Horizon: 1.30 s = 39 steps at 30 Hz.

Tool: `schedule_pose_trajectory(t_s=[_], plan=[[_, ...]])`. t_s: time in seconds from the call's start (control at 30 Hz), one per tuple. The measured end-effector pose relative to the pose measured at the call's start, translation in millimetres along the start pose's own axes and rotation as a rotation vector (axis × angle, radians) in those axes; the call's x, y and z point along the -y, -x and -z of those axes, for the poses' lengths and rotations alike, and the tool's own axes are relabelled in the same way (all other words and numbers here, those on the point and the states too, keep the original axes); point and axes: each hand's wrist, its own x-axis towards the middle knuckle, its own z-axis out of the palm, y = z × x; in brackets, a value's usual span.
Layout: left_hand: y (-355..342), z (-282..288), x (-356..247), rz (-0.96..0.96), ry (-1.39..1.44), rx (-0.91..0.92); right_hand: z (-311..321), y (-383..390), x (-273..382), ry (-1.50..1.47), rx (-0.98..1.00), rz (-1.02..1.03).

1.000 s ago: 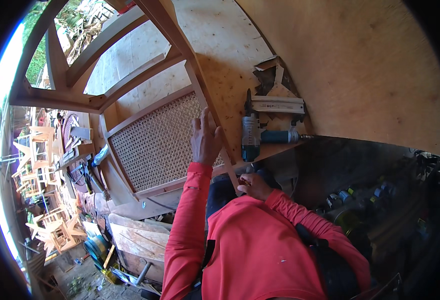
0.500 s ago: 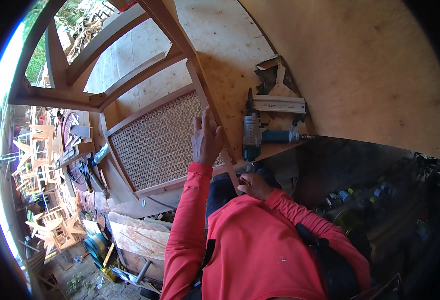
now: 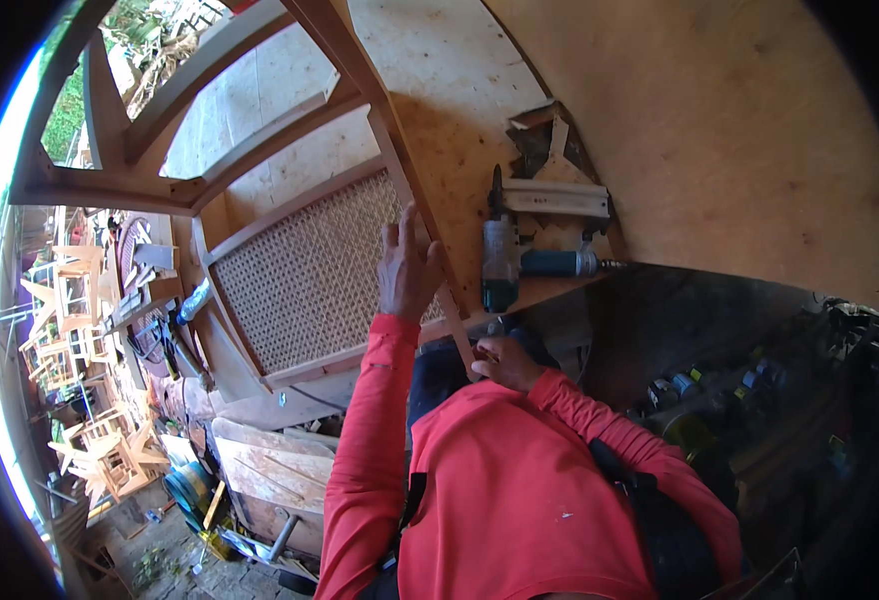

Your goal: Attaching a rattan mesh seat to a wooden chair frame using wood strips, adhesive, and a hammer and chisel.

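Note:
A brown wooden chair frame [image 3: 385, 120] lies on its side, with a woven cane panel [image 3: 305, 270] set in its backrest. My left hand [image 3: 408, 270] rests over the cane panel's right edge, by the side rail, its fingers stretched out and apart. Close to my body, my right hand [image 3: 508, 362] is closed at the lower end of that rail. Its curled fingers hide what they hold, if anything. A teal and grey pneumatic nail gun [image 3: 503, 250] lies to the right of the chair, apart from both hands.
Under the chair is a plywood worktop [image 3: 440, 60]; a large plywood sheet [image 3: 700, 130] stands at the right. Wood scraps [image 3: 558, 140] lie beyond the nail gun. Hand tools [image 3: 185, 330] sit at the left, above stacked light wooden chair frames [image 3: 110, 450] farther off.
The whole view has shifted slightly. My left hand's fingers are spread a little more over the cane edge. My right hand stays at the rail's lower end.

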Motion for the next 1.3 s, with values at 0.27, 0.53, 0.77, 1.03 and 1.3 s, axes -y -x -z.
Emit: schedule_pose_trajectory(t_s=[0.27,0.53,0.77,1.03,1.3], plan=[[0.0,1.9,6.3,-0.038,0.011,-0.028,1.0,-3.2,0.5,0.038,0.030,-0.010],[2.3,1.2,2.8,-0.060,0.016,-0.037,1.8,2.4,-0.5,0.045,0.000,0.026],[2.9,-0.3,1.3,-0.049,-0.004,-0.035,0.0,5.0,-4.7,-0.019,-0.055,0.036],[3.5,-1.7,4.4,-0.062,-0.008,-0.046,-2.5,3.7,-3.3,-0.001,-0.083,0.068],[0.8,-1.2,3.8,-0.064,-0.001,-0.052,0.4,0.8,-2.7,-0.010,-0.038,0.012]])
